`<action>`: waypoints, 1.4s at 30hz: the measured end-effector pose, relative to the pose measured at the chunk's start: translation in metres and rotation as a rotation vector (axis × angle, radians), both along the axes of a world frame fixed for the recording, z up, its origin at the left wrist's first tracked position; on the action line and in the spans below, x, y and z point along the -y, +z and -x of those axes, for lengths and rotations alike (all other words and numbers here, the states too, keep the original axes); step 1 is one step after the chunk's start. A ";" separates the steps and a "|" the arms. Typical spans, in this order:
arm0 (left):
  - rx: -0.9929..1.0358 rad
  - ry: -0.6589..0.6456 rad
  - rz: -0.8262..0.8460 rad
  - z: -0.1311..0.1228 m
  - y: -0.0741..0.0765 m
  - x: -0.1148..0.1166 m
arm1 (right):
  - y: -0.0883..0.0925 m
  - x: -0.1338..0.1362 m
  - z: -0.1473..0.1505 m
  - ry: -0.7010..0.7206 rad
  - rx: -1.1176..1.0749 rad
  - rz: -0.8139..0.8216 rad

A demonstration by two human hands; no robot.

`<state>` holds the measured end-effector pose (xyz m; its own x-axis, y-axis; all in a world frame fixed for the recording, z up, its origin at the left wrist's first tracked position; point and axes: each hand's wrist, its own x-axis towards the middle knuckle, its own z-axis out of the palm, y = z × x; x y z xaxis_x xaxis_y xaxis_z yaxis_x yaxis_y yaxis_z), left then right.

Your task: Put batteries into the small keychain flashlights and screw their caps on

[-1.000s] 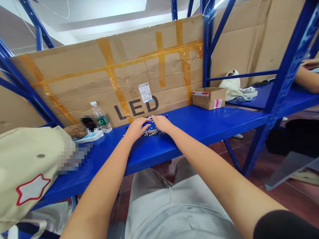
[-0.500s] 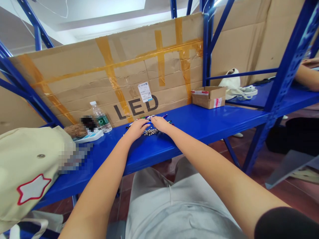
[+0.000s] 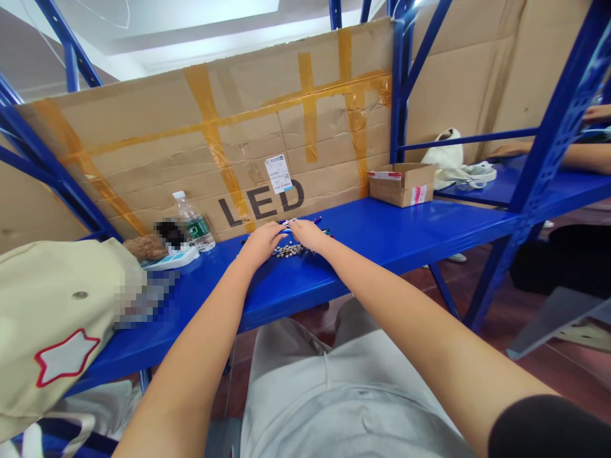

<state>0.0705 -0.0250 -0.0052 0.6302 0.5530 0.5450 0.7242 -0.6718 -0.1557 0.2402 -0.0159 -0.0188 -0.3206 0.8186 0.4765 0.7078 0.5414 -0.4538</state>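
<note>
My left hand (image 3: pixel 263 244) and my right hand (image 3: pixel 308 235) meet over the blue shelf (image 3: pixel 382 235), fingertips close together and bent into a pinch. Between them shows a slim, bluish pen-like stick (image 3: pixel 285 231), mostly covered by the fingers. More slim coloured sticks (image 3: pixel 317 220), which look like pens, lie behind and beside the hands. Just below the fingers is a small heap of shiny metal pieces (image 3: pixel 289 250), too small to name exactly.
A clear water bottle (image 3: pixel 195 222) stands left, beside a white-and-blue device (image 3: pixel 172 259) and a brown fluffy item (image 3: pixel 144 247). A cream bag (image 3: pixel 57 299) with a star lies nearer. An open cardboard box (image 3: pixel 401 184) sits right. Cardboard (image 3: pixel 258 140) backs the shelf; another person's arm (image 3: pixel 585 156) shows far right.
My hands stay together over the sticks, with only a slight shift of the fingers. At far right, the other person's hand now reaches farther onto their shelf.
</note>
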 end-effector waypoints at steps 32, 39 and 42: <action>0.103 0.014 0.574 0.012 0.003 0.009 | -0.005 0.005 -0.001 0.068 0.313 -0.063; 0.014 0.037 0.524 0.012 0.003 0.008 | -0.004 0.012 -0.004 0.076 0.396 -0.062; -0.009 0.055 0.518 0.013 0.004 0.008 | -0.003 0.014 -0.006 0.074 0.420 -0.069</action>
